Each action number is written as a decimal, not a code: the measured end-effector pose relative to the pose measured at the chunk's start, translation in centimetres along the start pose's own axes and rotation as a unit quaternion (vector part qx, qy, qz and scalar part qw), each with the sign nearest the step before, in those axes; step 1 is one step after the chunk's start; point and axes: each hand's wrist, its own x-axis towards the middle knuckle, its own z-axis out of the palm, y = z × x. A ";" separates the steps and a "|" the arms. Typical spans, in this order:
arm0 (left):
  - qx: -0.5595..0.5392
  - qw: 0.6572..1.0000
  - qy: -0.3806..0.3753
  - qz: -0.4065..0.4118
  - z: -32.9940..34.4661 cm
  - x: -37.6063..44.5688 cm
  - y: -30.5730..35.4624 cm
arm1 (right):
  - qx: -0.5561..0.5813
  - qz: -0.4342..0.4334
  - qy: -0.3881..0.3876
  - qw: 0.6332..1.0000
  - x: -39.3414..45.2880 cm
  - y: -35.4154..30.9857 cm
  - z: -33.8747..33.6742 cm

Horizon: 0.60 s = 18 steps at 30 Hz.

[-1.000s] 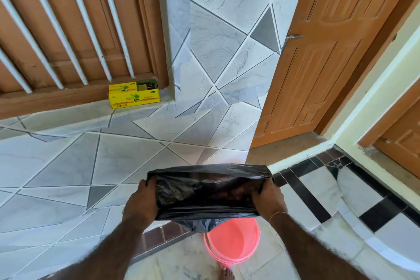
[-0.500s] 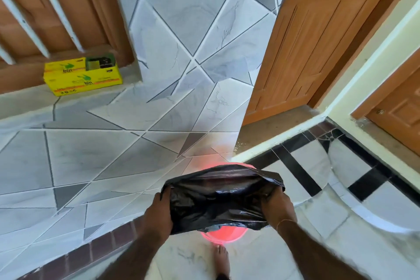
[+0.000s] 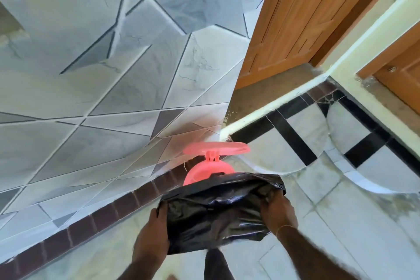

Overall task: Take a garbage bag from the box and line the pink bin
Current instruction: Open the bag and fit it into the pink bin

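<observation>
A black garbage bag [image 3: 218, 209] is stretched open between my two hands, low in the middle of the view. My left hand [image 3: 152, 232] grips its left edge and my right hand [image 3: 278, 210] grips its right edge, fingers curled into the plastic. The pink bin [image 3: 205, 171] stands on the floor just beyond the bag, against the tiled wall. Its round pink lid [image 3: 217, 148] is flipped up behind it. The bag covers the near part of the bin. The bag box is out of view.
A grey tiled wall [image 3: 102, 98] with a dark brick skirting [image 3: 91, 223] runs along the left. A brown wooden door [image 3: 302, 13] and a cream door frame [image 3: 363, 36] stand at the right. The floor [image 3: 341, 223] is pale marble with black bands.
The view has tilted down and the yellow box has left the frame. My hands have carried the bag lower and closer to the bin, whose raised lid now shows.
</observation>
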 end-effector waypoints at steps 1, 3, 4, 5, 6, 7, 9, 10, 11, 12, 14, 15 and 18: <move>-0.002 1.000 0.005 -0.006 0.4 1.0 0.2 | 0.007 0.001 0.000 1.000 1.0 -0.2 0.4; -0.005 1.000 0.011 -0.011 0.9 2.7 0.7 | 0.014 0.005 0.005 1.000 2.7 -0.6 0.8; 0.000 1.000 0.008 -0.010 1.5 3.7 0.9 | 0.012 0.008 0.007 1.000 3.7 -0.5 1.2; 0.002 1.000 0.004 -0.011 2.0 4.4 1.2 | 0.011 0.011 0.010 1.000 4.5 -0.3 1.6; 0.001 1.000 -0.002 -0.013 2.8 5.0 1.6 | 0.009 0.015 0.010 1.000 5.3 0.1 2.1; 0.005 1.000 -0.008 -0.013 3.6 5.5 1.8 | 0.008 0.018 0.010 1.000 5.8 0.5 2.5; 0.006 1.000 -0.019 -0.020 5.0 6.4 2.1 | 0.000 0.022 0.002 1.000 6.8 1.5 3.6; -0.002 0.999 -0.020 -0.027 5.6 6.9 2.0 | -0.007 0.021 -0.003 1.000 7.3 1.8 4.1; -0.013 0.999 -0.019 -0.034 6.4 7.3 1.9 | -0.015 0.018 -0.008 1.000 7.9 2.2 4.8; -0.020 0.999 -0.014 -0.039 6.8 7.8 1.7 | -0.021 0.014 -0.011 1.000 8.4 2.3 5.2; -0.028 0.998 -0.005 -0.053 7.5 8.8 1.3 | -0.033 0.001 -0.021 0.999 9.6 2.4 6.3; -0.031 0.998 0.000 -0.061 7.7 9.3 1.1 | -0.041 -0.005 -0.024 0.999 10.1 2.2 6.8; -0.035 0.996 0.013 -0.076 8.5 10.9 0.5 | -0.057 -0.015 -0.032 0.998 11.9 1.7 8.4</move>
